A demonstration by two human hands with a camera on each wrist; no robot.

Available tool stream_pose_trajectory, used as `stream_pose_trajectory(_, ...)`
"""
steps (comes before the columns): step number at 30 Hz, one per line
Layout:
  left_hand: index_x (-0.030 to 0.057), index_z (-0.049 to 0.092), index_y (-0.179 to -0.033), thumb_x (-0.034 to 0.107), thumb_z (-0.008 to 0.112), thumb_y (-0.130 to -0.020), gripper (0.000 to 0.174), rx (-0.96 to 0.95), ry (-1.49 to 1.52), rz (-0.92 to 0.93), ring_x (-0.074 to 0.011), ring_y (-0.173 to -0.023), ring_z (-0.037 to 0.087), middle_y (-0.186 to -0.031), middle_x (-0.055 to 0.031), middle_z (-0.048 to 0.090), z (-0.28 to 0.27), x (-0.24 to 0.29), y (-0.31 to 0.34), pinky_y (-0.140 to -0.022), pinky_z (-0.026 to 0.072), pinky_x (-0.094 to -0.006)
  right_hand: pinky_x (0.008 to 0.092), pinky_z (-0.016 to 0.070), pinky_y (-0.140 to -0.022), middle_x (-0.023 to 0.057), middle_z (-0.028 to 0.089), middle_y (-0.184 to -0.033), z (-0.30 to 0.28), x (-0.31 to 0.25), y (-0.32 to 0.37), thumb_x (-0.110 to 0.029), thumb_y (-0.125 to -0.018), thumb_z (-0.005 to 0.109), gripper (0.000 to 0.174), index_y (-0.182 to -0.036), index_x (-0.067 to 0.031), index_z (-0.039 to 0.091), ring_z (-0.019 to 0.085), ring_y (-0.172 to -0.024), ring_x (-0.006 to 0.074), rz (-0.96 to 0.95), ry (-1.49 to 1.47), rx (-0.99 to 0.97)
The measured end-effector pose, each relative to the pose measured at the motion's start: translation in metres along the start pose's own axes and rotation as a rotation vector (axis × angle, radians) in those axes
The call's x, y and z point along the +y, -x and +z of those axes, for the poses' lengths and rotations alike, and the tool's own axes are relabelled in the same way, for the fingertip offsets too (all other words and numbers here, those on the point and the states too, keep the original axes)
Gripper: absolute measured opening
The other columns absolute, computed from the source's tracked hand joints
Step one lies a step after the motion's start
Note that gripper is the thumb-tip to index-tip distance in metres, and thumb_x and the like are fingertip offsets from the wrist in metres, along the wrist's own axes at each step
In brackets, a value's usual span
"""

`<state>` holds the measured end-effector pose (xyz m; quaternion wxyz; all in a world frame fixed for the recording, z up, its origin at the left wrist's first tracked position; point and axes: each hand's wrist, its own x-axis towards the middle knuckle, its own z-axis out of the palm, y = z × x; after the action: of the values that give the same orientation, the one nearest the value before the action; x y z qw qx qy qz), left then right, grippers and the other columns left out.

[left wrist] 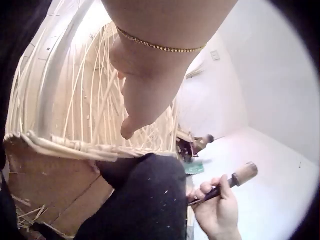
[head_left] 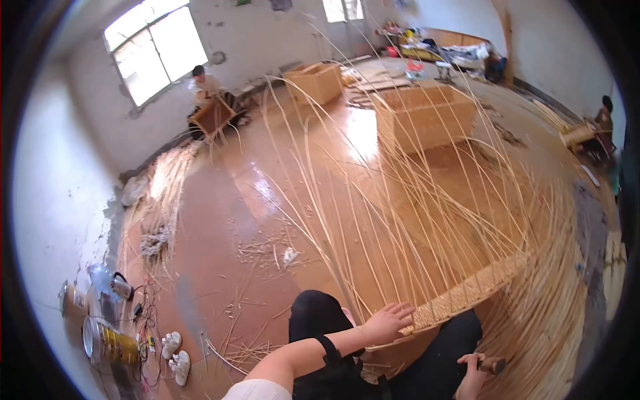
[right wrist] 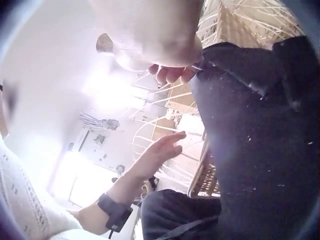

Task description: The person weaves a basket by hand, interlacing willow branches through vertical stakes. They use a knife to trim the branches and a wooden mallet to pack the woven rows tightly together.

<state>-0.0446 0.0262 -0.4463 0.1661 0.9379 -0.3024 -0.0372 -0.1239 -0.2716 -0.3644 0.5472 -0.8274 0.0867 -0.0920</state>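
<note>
A half-woven wicker basket piece (head_left: 475, 285) lies across the person's lap, its long pale stakes (head_left: 373, 220) fanning up and away. My left hand (head_left: 388, 324) reaches over its near left end with fingers extended, fingertips close to the woven edge. In the left wrist view, that hand (left wrist: 145, 97) hangs above the rim (left wrist: 85, 149) among the stakes, gripping nothing. Beside the right thigh, my right hand (head_left: 472, 377) grips a tool with a thick wooden handle (left wrist: 245, 173) and a dark metal shank. Its tip is hidden by the dark trousers (left wrist: 145, 195).
Long loose canes (head_left: 547, 300) cover the floor at right. Two finished rectangular baskets (head_left: 427, 120) stand ahead. One person (head_left: 212, 100) works by the window, another (head_left: 603, 127) at far right. Cane offcuts (head_left: 260, 253), white shoes (head_left: 179, 367) and a yellow tin (head_left: 117, 347) lie to the left.
</note>
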Motion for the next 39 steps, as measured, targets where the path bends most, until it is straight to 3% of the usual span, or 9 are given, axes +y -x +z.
stream_pose_trajectory(8, 0.0057, 0.062, -0.119, 0.021, 0.06, -0.095, 0.029, 0.45, 0.522, 0.037, -0.0347, -0.117, 0.057, -0.127, -0.0146, 0.061, -0.188, 0.059, -0.005, -0.101, 0.0432, -0.0425, 0.0266, 0.0441, -0.065, 0.0012, 0.057, -0.075, 0.034, 0.002, -0.023, -0.025, -0.107, 0.045, 0.03, -0.099, -0.0026, 0.064, 0.052, -0.065, 0.0126, 0.124, -0.287, -0.21)
stream_pose_trajectory(14, -0.0047, 0.069, -0.09, -0.003, 0.066, -0.076, 0.015, 1.206, -0.332, 0.636, -0.0266, -0.097, 0.067, -0.111, -0.0163, 0.068, -0.328, 0.136, 0.019, -0.09, 0.0539, -0.0362, 0.0246, 0.0432, -0.065, 0.0014, 0.057, -0.078, 0.059, 0.025, -0.029, -0.02, -0.105, 0.047, 0.022, -0.102, -0.0028, 0.06, 0.052, -0.068, 0.0105, 0.176, -0.324, -0.171)
stream_pose_trajectory(15, -0.0065, 0.068, -0.087, -0.006, 0.064, -0.077, 0.011, 1.042, -0.895, 0.95, -0.0194, -0.094, 0.069, -0.104, -0.0119, 0.071, -0.334, 0.121, 0.017, -0.088, 0.0546, -0.0301, 0.024, 0.0425, -0.066, 0.0016, 0.056, -0.078, 0.059, 0.031, -0.028, -0.019, -0.106, 0.046, 0.021, -0.103, -0.0027, 0.059, 0.051, -0.069, 0.01, 0.182, -0.308, -0.171)
stream_pose_trajectory(25, 0.0255, 0.069, -0.11, 0.041, 0.067, -0.09, 0.026, 1.007, -0.317, 0.437, -0.0217, -0.137, 0.038, -0.133, -0.006, 0.058, -0.328, 0.15, 0.093, -0.099, 0.0382, -0.0429, 0.0244, 0.0388, -0.059, 0.0022, 0.053, -0.074, 0.066, 0.011, -0.007, -0.011, -0.103, 0.049, 0.018, -0.103, 0.0026, 0.06, 0.046, -0.065, 0.0091, 0.15, -0.152, -0.093)
stream_pose_trajectory(26, 0.0238, 0.062, -0.13, 0.044, 0.061, -0.094, 0.041, 0.557, -0.085, 0.281, -0.0265, -0.148, 0.02, -0.153, -0.0067, 0.044, -0.352, 0.165, 0.127, -0.107, 0.0332, -0.0518, 0.0244, 0.0388, -0.059, 0.0022, 0.053, -0.074, 0.063, 0.015, -0.008, -0.011, -0.103, 0.049, 0.018, -0.103, 0.0026, 0.06, 0.046, -0.065, 0.0091, 0.146, -0.16, -0.086)
stream_pose_trajectory(28, 0.0166, 0.061, -0.076, -0.001, 0.071, -0.078, 0.02, 1.262, -0.195, 0.292, -0.0106, -0.079, 0.065, -0.098, 0.002, 0.069, -0.301, 0.119, 0.071, -0.067, 0.0463, -0.0308, 0.0275, 0.0429, -0.065, 0.0065, 0.056, -0.08, 0.052, 0.026, -0.009, -0.019, -0.104, 0.049, 0.024, -0.101, 0.0012, 0.061, 0.053, -0.071, 0.0142, 0.14, -0.067, -0.198)
stream_pose_trajectory(32, 0.0033, 0.068, -0.106, 0.002, 0.063, -0.083, 0.023, 0.729, -0.044, 0.233, -0.0265, -0.097, 0.065, -0.112, -0.0105, 0.066, -0.243, 0.05, 0.062, -0.085, 0.0514, -0.0398, 0.0294, 0.0492, -0.066, 0.0059, 0.066, -0.084, 0.042, 0.02, -0.016, -0.017, -0.101, 0.055, 0.019, -0.102, -0.0028, 0.068, 0.061, -0.073, 0.0165, -0.053, 0.008, -0.094)
stream_pose_trajectory(34, 0.0049, 0.066, -0.113, 0.003, 0.063, -0.082, 0.031, 0.519, -0.1, 0.073, -0.0264, -0.102, 0.063, -0.114, -0.009, 0.065, -0.173, 0.006, 0.082, -0.088, 0.0501, -0.0406, 0.0355, 0.0524, -0.073, 0.0121, 0.07, -0.091, 0.039, 0.014, -0.033, -0.014, -0.097, 0.059, 0.017, -0.104, -0.0023, 0.069, 0.066, -0.082, 0.0252, -0.669, 0.568, 0.058)
stream_pose_trajectory(39, 0.0095, 0.066, -0.104, 0.009, 0.066, -0.08, 0.023, 0.284, -0.126, -0.188, -0.0232, -0.108, 0.06, -0.11, -0.0056, 0.065, -0.064, -0.041, 0.175, -0.098, 0.0438, -0.0389, 0.0416, 0.052, -0.084, 0.0162, 0.071, -0.097, 0.041, 0.012, -0.06, -0.015, -0.094, 0.062, 0.019, -0.105, -0.0023, 0.07, 0.067, -0.09, 0.034, -0.516, 0.232, -0.073)
